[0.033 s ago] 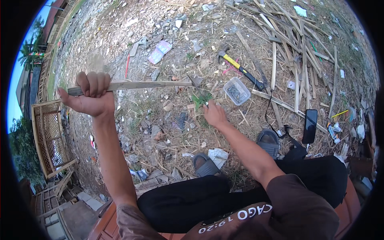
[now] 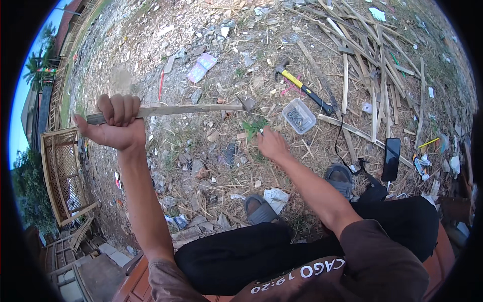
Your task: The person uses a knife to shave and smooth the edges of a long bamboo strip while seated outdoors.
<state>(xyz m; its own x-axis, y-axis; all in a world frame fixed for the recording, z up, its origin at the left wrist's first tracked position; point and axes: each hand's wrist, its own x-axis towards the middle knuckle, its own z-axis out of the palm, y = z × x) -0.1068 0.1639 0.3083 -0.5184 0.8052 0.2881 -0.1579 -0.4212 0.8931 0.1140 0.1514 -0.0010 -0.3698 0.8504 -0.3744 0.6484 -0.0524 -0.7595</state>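
My left hand [image 2: 119, 121] is raised at the left, its fingers wrapped around one end of a thin wooden strip [image 2: 181, 109]. The strip runs nearly level to the right. Its far end meets a grey metal blade [image 2: 247, 103], which seems to belong to a knife. Lower down, my right hand [image 2: 273, 144] is closed with a small bright part at its fingertips. That looks like the knife's handle end, mostly hidden by the fingers. Green leaves [image 2: 254, 128] of a low plant lie behind the blade, right by my right hand.
A clear plastic box of nails [image 2: 299, 116] lies right of my right hand, near a yellow-and-black hammer [image 2: 302, 85]. Wooden strips [image 2: 372, 65] are heaped at the far right. A black phone [image 2: 391, 160] rests nearer. Stones and litter cover the ground; a lattice frame [image 2: 64, 176] stands left.
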